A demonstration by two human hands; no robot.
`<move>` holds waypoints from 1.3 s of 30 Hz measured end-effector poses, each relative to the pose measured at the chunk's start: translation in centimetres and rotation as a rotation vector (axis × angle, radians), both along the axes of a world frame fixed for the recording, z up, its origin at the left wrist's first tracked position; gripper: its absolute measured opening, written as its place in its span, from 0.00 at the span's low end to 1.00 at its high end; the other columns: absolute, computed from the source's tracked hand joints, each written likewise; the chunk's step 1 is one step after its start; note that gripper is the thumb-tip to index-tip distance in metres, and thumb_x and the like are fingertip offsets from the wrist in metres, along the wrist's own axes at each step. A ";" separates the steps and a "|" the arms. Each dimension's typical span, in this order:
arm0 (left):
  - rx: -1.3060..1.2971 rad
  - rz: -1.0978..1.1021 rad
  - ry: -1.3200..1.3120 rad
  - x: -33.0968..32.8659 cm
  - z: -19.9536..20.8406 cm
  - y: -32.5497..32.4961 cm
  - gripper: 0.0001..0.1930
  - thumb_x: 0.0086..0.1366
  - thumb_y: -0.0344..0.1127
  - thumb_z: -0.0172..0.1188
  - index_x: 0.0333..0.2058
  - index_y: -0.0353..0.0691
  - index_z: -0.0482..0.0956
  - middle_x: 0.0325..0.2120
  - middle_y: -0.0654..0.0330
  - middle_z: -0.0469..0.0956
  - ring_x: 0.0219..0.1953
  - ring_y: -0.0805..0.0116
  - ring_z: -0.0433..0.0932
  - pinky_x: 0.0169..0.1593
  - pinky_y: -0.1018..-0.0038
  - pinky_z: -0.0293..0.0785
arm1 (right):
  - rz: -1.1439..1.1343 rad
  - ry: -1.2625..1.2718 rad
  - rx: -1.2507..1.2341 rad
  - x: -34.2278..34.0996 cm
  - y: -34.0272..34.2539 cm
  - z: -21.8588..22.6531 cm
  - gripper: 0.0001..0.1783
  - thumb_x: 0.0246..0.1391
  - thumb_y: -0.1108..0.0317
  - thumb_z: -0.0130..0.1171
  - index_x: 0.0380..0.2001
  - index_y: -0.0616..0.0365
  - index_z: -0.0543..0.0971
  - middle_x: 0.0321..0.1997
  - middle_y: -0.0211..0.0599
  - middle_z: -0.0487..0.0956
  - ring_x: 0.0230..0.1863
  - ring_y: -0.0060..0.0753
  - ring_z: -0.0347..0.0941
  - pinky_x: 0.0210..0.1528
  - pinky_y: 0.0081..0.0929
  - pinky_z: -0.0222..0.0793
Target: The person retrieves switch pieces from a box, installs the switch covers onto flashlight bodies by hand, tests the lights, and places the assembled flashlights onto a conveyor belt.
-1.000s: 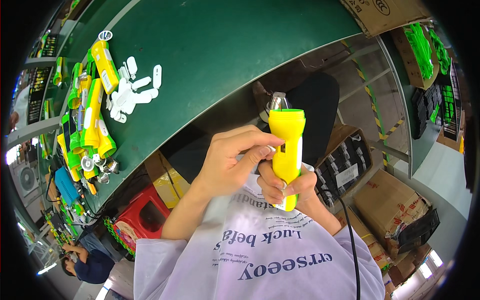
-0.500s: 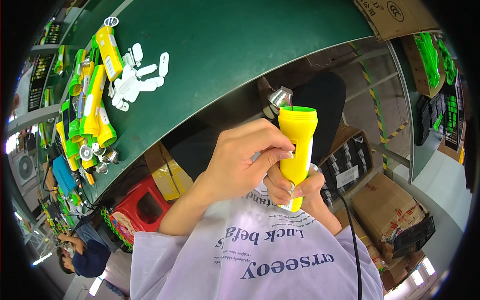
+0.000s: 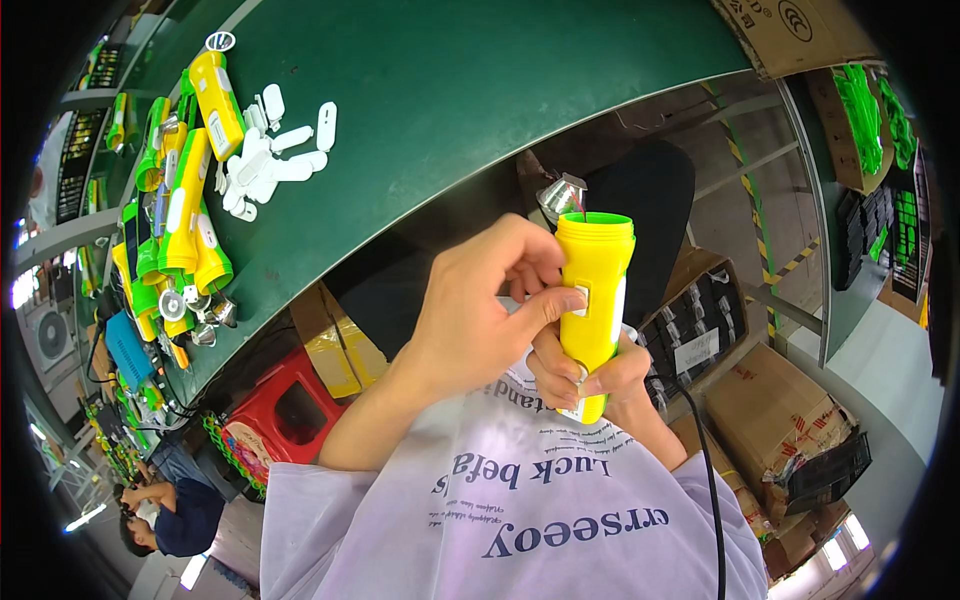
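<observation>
- Our right hand [image 3: 590, 375] grips the yellow flashlight [image 3: 597, 260] before our shirt [image 3: 600, 500].
- Our left hand [image 3: 470, 295] grips nothing, fingers loosely curled, thumb on the small white switch [image 3: 581, 298], probably seated.
- The reflector [image 3: 562, 197] hangs unfitted outside the mouth [image 3: 596, 218].

Red stool [image 3: 262, 400], fan [image 3: 49, 340] left; cardboard box [image 3: 765, 405] right.

The torch [image 3: 598, 255] is smooth, glossy plastic; the reflector [image 3: 558, 199] beyond it looks like bright metal. At left, the white caps [image 3: 262, 168] are smooth plastic, the tabletop [image 3: 430, 100] smooth with a sheen, the stool [image 3: 250, 432] glossy plastic. The shirt [image 3: 590, 480] is matt cloth, the near box [image 3: 760, 405] at right dull cardboard.
</observation>
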State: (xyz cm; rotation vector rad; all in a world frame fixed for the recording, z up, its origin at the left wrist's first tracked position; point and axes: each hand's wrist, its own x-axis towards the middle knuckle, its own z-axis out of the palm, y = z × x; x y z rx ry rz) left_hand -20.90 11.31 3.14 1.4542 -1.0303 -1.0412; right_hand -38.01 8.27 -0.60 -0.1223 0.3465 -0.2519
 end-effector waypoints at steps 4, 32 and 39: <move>0.098 -0.118 -0.102 0.7 0.0 0.2 0.13 0.54 0.27 0.73 0.22 0.35 0.74 0.21 0.62 0.77 0.22 0.81 0.73 0.26 0.83 0.68 | -0.014 0.094 0.007 0.0 0.1 0.4 0.21 0.28 0.77 0.60 0.32 0.57 0.68 0.19 0.31 0.66 0.15 0.26 0.62 0.19 0.25 0.59; 0.363 -0.206 1.093 -3.3 -6.2 1.1 0.25 0.64 0.51 0.63 0.47 0.34 0.73 0.39 0.48 0.80 0.39 0.63 0.82 0.46 0.69 0.79 | -0.004 0.229 -0.009 -0.3 1.5 0.5 0.15 0.25 0.67 0.60 0.21 0.59 0.68 0.15 0.36 0.67 0.14 0.30 0.64 0.20 0.25 0.63; 0.485 -0.154 1.192 -4.4 -7.5 0.7 0.23 0.67 0.52 0.58 0.45 0.35 0.75 0.38 0.51 0.81 0.38 0.64 0.82 0.45 0.69 0.79 | -0.152 0.273 0.073 -0.5 2.1 -0.3 0.14 0.28 0.67 0.57 0.22 0.59 0.68 0.17 0.35 0.65 0.15 0.29 0.62 0.19 0.25 0.63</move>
